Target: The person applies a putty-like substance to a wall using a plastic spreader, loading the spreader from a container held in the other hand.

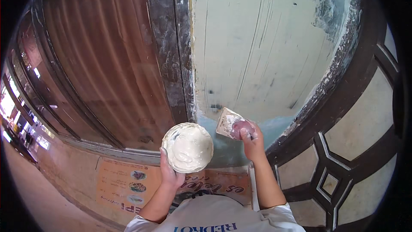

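My left hand grips a round tub from its lower left side. Thick creamy-white putty fills it, with a smooth swirl on top. To the right, my right hand is closed round a flat, wide putty scraper, smeared with white and reddish-brown. The scraper's wide edge is close to the lower part of a pale wall panel; I cannot tell whether it touches. Cream filler coats most of this panel, with dark scratches and bluish-grey patches at its upper right and bottom.
Left of the panel stands a dark, scuffed post beside glass with a brown curtain behind it. A dark lattice with pale inserts runs down the right side. Below lies an orange printed banner on the floor.
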Demonstrator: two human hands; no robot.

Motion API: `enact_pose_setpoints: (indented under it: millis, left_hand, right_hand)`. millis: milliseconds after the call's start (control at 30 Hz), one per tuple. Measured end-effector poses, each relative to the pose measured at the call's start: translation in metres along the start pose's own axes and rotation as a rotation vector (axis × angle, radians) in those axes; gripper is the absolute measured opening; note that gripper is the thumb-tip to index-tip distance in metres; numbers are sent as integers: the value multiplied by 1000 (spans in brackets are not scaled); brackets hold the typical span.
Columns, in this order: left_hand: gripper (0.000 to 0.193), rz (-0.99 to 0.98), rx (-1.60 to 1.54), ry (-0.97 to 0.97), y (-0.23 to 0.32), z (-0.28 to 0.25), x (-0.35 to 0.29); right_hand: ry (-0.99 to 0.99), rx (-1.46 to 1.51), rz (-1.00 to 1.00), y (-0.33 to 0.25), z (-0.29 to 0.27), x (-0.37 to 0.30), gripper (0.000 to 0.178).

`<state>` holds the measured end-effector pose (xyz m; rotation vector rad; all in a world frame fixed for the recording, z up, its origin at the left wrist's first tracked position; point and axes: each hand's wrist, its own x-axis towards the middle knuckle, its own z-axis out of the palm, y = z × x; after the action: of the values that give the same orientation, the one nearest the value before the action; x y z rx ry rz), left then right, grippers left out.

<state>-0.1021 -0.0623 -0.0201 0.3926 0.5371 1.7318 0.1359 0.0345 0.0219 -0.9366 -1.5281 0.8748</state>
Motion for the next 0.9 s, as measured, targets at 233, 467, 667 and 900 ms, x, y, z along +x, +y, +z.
enact_pose_setpoints:
  millis: [233, 467, 667, 900]
  left_hand:
    - [63, 14, -9, -6, -1, 2, 4]
    - [63, 36, -26, 0, 2, 9, 7]
    - [62, 73, -43, -15, 6, 3, 12]
    - [61, 93, -51, -2, 1, -8, 16]
  right_hand:
    - [-85, -12, -193, -11, 4, -7, 32]
    - [-162, -145, -272, 15, 12, -11, 26]
    - [-212, -360, -286, 34, 7, -2, 27]
    - [-13, -646, -618, -57, -21, 91, 36]
